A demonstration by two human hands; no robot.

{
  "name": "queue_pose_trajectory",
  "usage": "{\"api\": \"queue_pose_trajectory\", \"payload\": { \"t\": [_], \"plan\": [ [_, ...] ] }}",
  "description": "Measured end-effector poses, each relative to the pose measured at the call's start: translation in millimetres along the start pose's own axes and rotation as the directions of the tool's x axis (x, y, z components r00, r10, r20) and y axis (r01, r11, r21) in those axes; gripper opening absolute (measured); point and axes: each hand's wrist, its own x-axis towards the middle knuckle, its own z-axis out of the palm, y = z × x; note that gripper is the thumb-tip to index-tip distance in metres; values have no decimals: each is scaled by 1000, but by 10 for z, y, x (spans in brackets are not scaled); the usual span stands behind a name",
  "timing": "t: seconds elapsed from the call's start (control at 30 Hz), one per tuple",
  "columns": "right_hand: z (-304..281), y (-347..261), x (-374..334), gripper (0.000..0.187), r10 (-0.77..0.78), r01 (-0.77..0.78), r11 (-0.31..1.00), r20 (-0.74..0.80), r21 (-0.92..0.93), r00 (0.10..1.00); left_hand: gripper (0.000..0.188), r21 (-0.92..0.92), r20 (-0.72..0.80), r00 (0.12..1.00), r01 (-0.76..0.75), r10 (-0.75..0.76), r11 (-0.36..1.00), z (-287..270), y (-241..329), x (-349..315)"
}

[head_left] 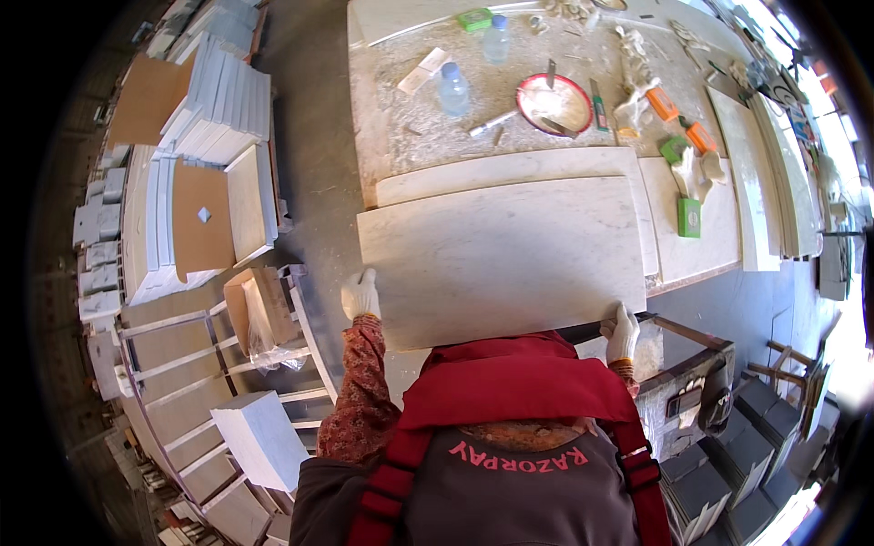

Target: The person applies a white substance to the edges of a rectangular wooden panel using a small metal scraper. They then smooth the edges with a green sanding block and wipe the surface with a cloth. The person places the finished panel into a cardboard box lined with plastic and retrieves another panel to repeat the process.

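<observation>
A white marble slab [501, 250] with faint grey veins lies in front of me, its far part over the worktable and its near edge close to my body. My left hand [361, 293], in a white glove, grips the slab's left edge near the front. At the near right corner my gloved right hand [623, 334] holds it, with the fingers partly hidden. Under its far side shows another marble slab [510, 164], lying on the table.
On the dusty worktable [391, 118] are a red-rimmed bowl [557, 100] of white paste with putty knives, plastic bottles [452, 91], and green and orange blocks [689, 218]. Boxed tiles [214, 105] and a metal rack [182, 391] stand left. Slabs [783, 173] lean at the right.
</observation>
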Motion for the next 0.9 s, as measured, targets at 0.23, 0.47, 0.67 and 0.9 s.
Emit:
{"api": "queue_pose_trajectory", "payload": {
  "t": [0.23,0.47,0.67,0.9],
  "plan": [
    [-242,-358,674,41,24,-10,860,22,-510,999,36,70,7,996,88,-88,994,189,123,-178],
    [786,-1027,598,64,-654,372,-51,313,-927,688,33,-611,266,958,253,-106,751,27,-519,-1],
    [1810,-340,791,64,-752,301,-166,318,-939,577,35,-714,145,908,371,-393,593,-839,-1644,-204],
    [3080,979,-1515,60,-282,974,-152,952,-166,118,30,-649,117,888,407,-444,643,-1045,-1890,-286]
  ]
}}
